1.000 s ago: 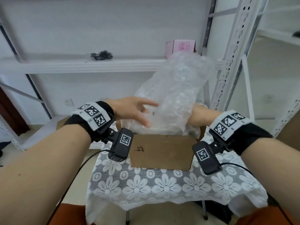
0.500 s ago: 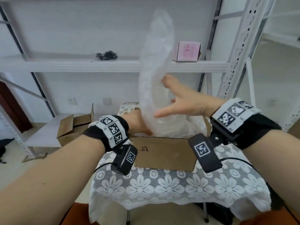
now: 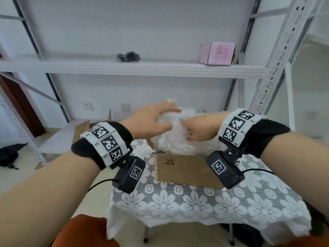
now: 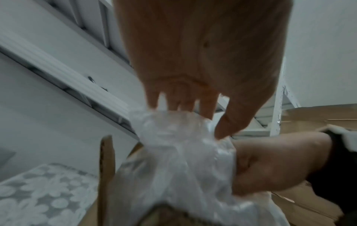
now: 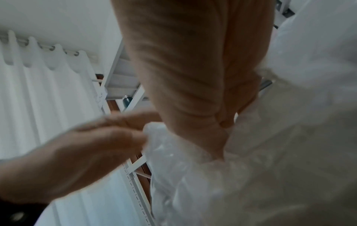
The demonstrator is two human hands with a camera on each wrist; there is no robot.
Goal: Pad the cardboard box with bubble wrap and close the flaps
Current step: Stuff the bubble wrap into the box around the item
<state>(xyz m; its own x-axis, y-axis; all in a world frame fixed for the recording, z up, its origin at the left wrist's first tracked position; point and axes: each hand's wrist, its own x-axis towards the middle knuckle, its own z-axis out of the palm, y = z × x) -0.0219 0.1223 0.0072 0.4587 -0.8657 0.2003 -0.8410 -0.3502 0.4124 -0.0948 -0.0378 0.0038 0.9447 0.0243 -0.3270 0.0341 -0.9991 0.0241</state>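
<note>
Your left hand (image 3: 151, 122) presses open-fingered; your right hand (image 3: 199, 130) grips the crumpled clear bubble wrap (image 3: 170, 145). Tuck it evenly into the brown cardboard box (image 3: 183, 172).

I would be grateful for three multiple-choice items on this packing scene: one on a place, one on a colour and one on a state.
1. Where is the bubble wrap?
A. flat on the floor
B. bulging out of the open cardboard box
C. draped over a chair

2. What colour is the small carton on the shelf?
A. pink
B. green
C. blue

3. What is the right hand doing?
A. hanging idle
B. spread flat, touching nothing
C. gripping the bubble wrap in curled fingers

Answers:
1 B: the head view shows the wrap heaped above the box's rim.
2 A: its visible faces are pink.
3 C: the left wrist view shows its fingers curled into the wrap.
</note>
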